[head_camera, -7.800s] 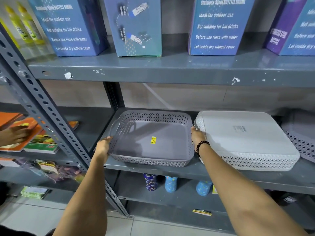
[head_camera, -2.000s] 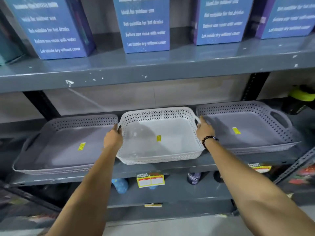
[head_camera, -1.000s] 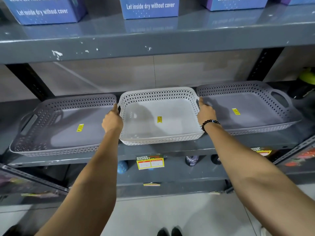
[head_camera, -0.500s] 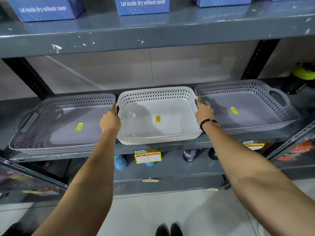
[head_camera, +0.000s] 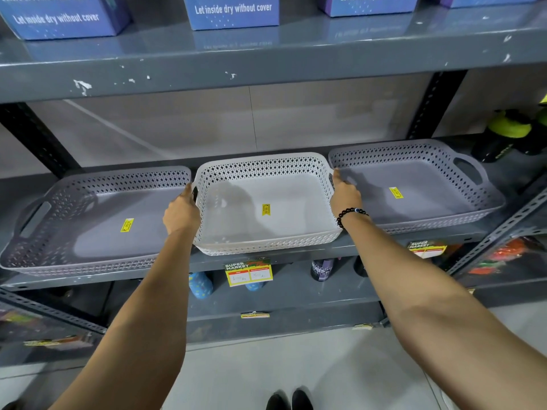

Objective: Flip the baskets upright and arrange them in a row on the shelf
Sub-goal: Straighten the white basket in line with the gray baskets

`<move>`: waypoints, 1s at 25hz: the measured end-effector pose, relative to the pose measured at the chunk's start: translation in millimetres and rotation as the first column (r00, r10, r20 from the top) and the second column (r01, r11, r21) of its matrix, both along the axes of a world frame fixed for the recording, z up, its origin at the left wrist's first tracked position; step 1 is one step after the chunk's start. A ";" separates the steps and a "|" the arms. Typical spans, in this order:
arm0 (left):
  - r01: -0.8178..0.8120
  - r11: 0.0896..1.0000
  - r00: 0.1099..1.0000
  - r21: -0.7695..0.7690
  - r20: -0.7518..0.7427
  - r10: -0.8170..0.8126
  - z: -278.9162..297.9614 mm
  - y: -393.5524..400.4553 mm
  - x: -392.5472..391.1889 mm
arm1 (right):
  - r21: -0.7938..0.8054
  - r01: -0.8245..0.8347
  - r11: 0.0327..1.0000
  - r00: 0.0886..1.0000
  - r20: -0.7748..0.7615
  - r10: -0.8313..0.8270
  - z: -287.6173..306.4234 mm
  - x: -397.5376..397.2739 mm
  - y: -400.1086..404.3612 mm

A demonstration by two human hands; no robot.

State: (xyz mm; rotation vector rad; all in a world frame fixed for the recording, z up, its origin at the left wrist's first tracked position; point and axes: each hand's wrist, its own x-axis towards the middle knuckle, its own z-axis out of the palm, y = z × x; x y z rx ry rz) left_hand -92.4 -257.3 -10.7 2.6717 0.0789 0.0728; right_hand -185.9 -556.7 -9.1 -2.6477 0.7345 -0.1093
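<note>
Three perforated baskets stand upright side by side on the grey metal shelf [head_camera: 296,255]. The white basket [head_camera: 266,232] is in the middle, with a yellow sticker on its floor. My left hand [head_camera: 180,213] grips its left handle and my right hand [head_camera: 344,196], with a black bead bracelet on the wrist, grips its right handle. A grey basket [head_camera: 97,232] sits to the left and another grey basket [head_camera: 414,184] to the right, each with a yellow sticker inside. The white basket's front edge slightly overhangs the shelf lip.
Blue boxes [head_camera: 233,10] line the shelf above. Small bottles [head_camera: 201,287] and a price tag [head_camera: 248,272] are on the shelf below. Green-capped dark bottles [head_camera: 503,134] stand at the far right. Perforated posts [head_camera: 429,105] frame the bay. My shoes [head_camera: 288,399] show on the floor.
Across the earlier frames the white and right grey baskets went from upside down to upright. In the last second both hands stay on the white basket's handles; only the camera view shifts slightly.
</note>
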 end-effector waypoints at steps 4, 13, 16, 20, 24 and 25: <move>0.004 1.000 1.000 0.007 0.002 -0.004 -0.9 0.2 0.3 | 0.003 0.015 1.000 1.000 0.000 -0.015 0.9 -2.7 1.7; 0.016 0.999 1.000 0.028 0.015 -0.016 -2.2 0.2 1.4 | -0.015 0.015 1.000 1.000 -0.011 -0.015 0.4 -1.6 2.0; 0.014 0.999 1.000 0.030 0.009 -0.014 -0.4 0.6 0.2 | -0.011 0.013 1.000 1.000 -0.009 -0.013 0.1 -0.7 0.6; 0.020 0.998 1.000 0.053 -0.004 -0.020 4.1 -0.7 -2.5 | -0.005 0.010 1.000 1.000 -0.005 -0.010 -2.9 1.0 -1.3; 0.020 0.999 1.000 0.044 -0.008 -0.020 5.8 -1.2 -4.5 | -0.032 -0.004 0.999 1.000 -0.003 0.004 -6.4 3.3 -3.5; 0.019 0.999 1.000 0.039 -0.007 -0.019 5.6 -1.1 -4.5 | -0.035 -0.003 0.999 1.000 -0.001 0.003 -6.7 3.9 -3.7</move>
